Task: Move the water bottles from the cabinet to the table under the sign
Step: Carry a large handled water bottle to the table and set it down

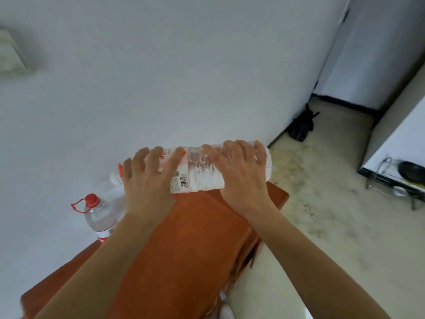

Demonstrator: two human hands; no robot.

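Note:
A large clear water bottle (197,171) lies on its side across the far end of the orange-brown table (184,249), cap end to the left. My left hand (147,180) grips it near the neck and label. My right hand (241,176) clasps its base end. A second water bottle (99,215) with a red cap and red carry handle stands upright at the table's left, against the white wall. A pale sign (11,54) hangs on the wall at upper left.
A black plastic bag (301,127) sits on the floor in the corner. A white unit (400,162) with a metal rack and a black pan stands at the right. Pale marbled floor (322,203) lies right of the table.

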